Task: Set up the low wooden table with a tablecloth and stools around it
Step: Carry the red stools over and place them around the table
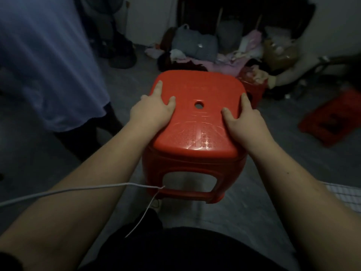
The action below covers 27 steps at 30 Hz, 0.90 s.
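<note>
Both hands, left hand [154, 110] and right hand [244, 116], clasp the red square plastic stool [197, 122] by its seat edges above a dim grey concrete floor [283, 153] near piled clothes [220, 55].

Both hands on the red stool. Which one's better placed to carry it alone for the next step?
Probably the right hand: its fingers wrap over the red stool seat's side edge. The left hand mostly lies flat on top. Both are equally close.
</note>
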Available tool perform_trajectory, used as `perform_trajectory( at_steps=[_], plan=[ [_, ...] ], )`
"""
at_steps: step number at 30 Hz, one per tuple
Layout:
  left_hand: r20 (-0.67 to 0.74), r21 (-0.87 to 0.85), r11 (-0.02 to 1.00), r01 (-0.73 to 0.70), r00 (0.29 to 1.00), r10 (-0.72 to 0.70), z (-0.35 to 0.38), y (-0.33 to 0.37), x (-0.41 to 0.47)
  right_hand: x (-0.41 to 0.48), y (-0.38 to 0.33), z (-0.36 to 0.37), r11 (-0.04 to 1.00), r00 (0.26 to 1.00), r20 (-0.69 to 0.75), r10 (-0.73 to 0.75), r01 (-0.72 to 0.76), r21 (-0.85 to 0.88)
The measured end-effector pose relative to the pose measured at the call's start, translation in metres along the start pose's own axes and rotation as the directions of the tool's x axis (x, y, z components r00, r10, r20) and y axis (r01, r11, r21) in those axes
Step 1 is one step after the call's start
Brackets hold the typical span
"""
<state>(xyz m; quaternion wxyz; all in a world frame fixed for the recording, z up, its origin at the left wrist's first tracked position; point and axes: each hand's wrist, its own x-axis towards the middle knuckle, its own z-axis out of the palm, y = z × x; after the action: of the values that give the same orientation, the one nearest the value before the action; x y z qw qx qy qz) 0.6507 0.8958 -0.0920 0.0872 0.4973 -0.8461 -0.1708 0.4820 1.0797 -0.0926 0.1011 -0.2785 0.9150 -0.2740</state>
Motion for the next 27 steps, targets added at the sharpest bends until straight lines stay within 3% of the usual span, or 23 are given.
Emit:
perform_trajectory(
  at_steps=[5,9,19,27],
  plan=[
    [0.092,-0.031,0.978,-0.204,0.974,0.206,0.013,0.036,0.079,0.035,-0.001,-0.002,0.983,0.974,-0.138,0.181,-0.182,0.01],
    [0.141,-0.034,0.924,-0.381,0.913,0.382,0.013,0.076,0.123,0.041,-0.002,-0.009,0.941,0.904,-0.261,0.338,-0.333,0.062],
    [0.278,-0.123,0.675,-0.728,0.628,0.727,0.045,0.217,0.109,-0.009,0.06,-0.065,0.79,0.642,-0.478,0.599,-0.573,0.219],
    [0.326,-0.187,0.475,-0.86,0.402,0.856,0.091,0.331,0.013,-0.086,0.147,-0.118,0.661,0.414,-0.565,0.714,-0.663,0.351]
  ],
)
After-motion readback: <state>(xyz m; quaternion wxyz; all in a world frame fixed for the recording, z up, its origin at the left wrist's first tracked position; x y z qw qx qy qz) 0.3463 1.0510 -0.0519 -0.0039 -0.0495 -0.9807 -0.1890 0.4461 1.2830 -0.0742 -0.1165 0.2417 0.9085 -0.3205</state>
